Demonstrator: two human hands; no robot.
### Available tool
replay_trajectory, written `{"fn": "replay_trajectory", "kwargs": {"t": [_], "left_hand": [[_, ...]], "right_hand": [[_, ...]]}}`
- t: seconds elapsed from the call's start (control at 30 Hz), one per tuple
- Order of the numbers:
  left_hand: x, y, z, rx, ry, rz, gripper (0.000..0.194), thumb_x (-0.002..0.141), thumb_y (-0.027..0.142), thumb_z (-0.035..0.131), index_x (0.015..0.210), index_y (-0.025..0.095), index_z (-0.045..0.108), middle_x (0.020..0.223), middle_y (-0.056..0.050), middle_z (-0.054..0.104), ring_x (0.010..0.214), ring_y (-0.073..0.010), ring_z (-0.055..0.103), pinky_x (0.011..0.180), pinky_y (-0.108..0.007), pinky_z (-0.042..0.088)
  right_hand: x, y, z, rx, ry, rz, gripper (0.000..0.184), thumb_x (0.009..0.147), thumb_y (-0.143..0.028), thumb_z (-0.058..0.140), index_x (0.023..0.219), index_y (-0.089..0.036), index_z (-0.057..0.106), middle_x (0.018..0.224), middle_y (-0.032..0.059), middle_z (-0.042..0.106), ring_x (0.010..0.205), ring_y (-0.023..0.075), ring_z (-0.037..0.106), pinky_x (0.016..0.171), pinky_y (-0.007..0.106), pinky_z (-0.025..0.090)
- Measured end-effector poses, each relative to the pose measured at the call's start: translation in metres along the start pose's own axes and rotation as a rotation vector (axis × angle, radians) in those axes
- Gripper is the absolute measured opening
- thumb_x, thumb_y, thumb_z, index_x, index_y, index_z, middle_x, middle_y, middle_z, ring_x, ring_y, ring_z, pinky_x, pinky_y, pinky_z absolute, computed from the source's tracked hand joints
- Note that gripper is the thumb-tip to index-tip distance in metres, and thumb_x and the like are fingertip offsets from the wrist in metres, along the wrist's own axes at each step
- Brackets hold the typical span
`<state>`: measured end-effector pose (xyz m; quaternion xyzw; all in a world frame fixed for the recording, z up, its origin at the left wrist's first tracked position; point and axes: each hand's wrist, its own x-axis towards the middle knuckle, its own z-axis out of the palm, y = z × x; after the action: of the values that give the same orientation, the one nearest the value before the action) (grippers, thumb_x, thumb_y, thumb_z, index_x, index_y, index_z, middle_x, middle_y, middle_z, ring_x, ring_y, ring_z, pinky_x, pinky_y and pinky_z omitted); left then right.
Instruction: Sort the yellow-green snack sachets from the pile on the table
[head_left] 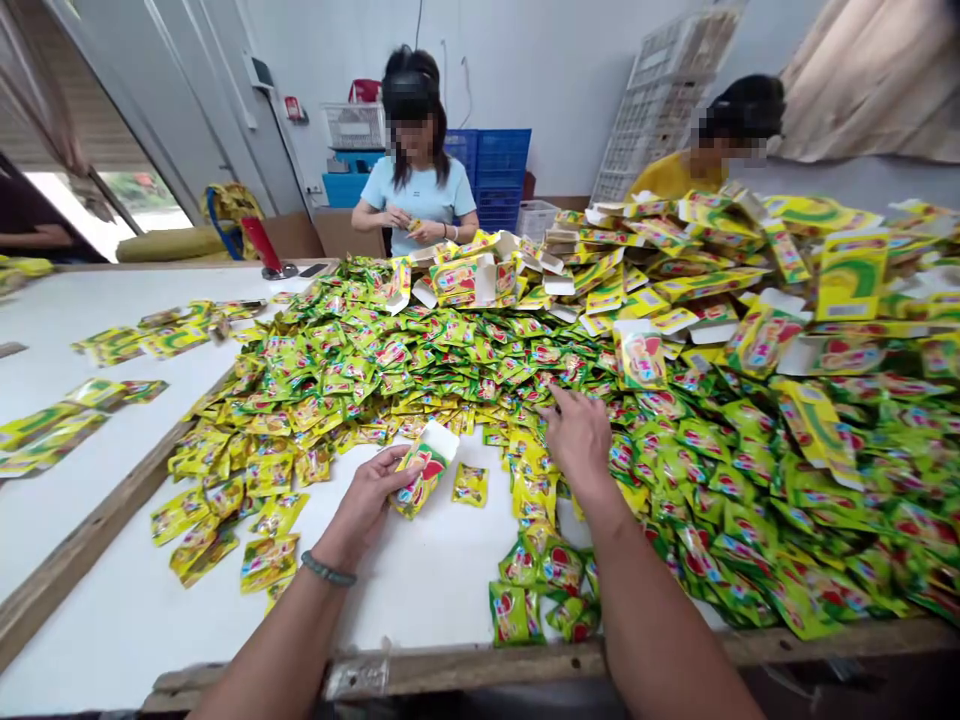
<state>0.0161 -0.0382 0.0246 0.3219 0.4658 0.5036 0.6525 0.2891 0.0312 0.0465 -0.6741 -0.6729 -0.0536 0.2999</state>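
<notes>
L hand point(369, 497) – box point(421, 470); R hand point(576, 437) – sachets point(525, 470)

No legible text anywhere, print on the yellow-green sachets point(465, 350) too small and blurred to read, lettering on the cartons point(851, 275) blurred too, no readable numbers or signs on the wall

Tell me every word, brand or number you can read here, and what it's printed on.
None can be read.
Sachets: red and green print, too small and blurred.
Small box in the left hand: print blurred.
Boxes stacked at the back: lettering illegible.
Right hand rests on sachets; nothing legible there.
</notes>
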Motion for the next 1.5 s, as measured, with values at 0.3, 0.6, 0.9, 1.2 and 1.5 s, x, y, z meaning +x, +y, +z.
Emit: {"fn": "replay_trajectory", "kwargs": {"t": [0.3, 0.6, 0.9, 1.2, 1.5], "left_hand": [[-0.011, 0.008, -0.007, -0.021, -0.244, 0.172, 0.032, 0.055, 0.016, 0.08, 0.086, 0.016, 0.074, 0.099, -0.006, 0.067, 0.088, -0.0177, 0.061, 0.081, -0.026, 0.047], [-0.009, 0.007, -0.001, 0.061, -0.159, 0.132, 0.035, 0.059, 0.02, 0.078, 0.093, 0.016, 0.072, 0.091, -0.007, 0.069, 0.082, -0.0195, 0.062, 0.08, -0.03, 0.046], [0.001, -0.003, 0.008, 0.263, -0.075, 0.263, 0.024, 0.065, 0.039, 0.072, 0.088, 0.033, 0.072, 0.093, -0.008, 0.068, 0.092, -0.0282, 0.063, 0.08, -0.038, 0.044], [-0.005, 0.003, 0.011, 0.161, -0.079, 0.261, 0.026, 0.056, 0.04, 0.075, 0.082, 0.036, 0.071, 0.09, -0.008, 0.066, 0.092, -0.029, 0.062, 0.083, -0.04, 0.043], [-0.026, 0.021, -0.008, 0.296, 0.094, 0.228, 0.031, 0.062, 0.046, 0.072, 0.076, 0.019, 0.069, 0.076, -0.008, 0.068, 0.067, -0.021, 0.062, 0.066, -0.034, 0.047]], "right_hand": [[-0.008, -0.03, 0.002, 0.384, 0.104, -0.161, 0.025, 0.09, -0.029, 0.045, 0.098, -0.019, 0.067, 0.099, 0.0068, 0.067, 0.093, 0.0207, 0.058, 0.085, 0.031, 0.041], [-0.02, -0.045, 0.006, 0.275, -0.291, -0.147, 0.013, 0.083, -0.026, 0.055, 0.087, -0.02, 0.066, 0.071, 0.0042, 0.065, 0.069, 0.0204, 0.058, 0.063, 0.028, 0.039], [-0.05, -0.093, -0.002, 0.671, -0.242, -0.294, 0.01, 0.074, -0.03, 0.067, 0.084, -0.029, 0.068, 0.109, 0.0053, 0.06, 0.11, 0.028, 0.046, 0.093, 0.042, 0.039], [-0.06, -0.101, 0.013, 0.653, -0.219, -0.227, 0.007, 0.074, -0.033, 0.065, 0.078, -0.03, 0.07, 0.128, 0.0055, 0.05, 0.121, 0.0325, 0.037, 0.099, 0.054, 0.032], [-0.052, -0.089, 0.018, 0.773, -0.167, -0.289, 0.019, 0.076, -0.037, 0.061, 0.089, -0.025, 0.066, 0.11, 0.0091, 0.061, 0.107, 0.0282, 0.051, 0.094, 0.047, 0.039]]}}
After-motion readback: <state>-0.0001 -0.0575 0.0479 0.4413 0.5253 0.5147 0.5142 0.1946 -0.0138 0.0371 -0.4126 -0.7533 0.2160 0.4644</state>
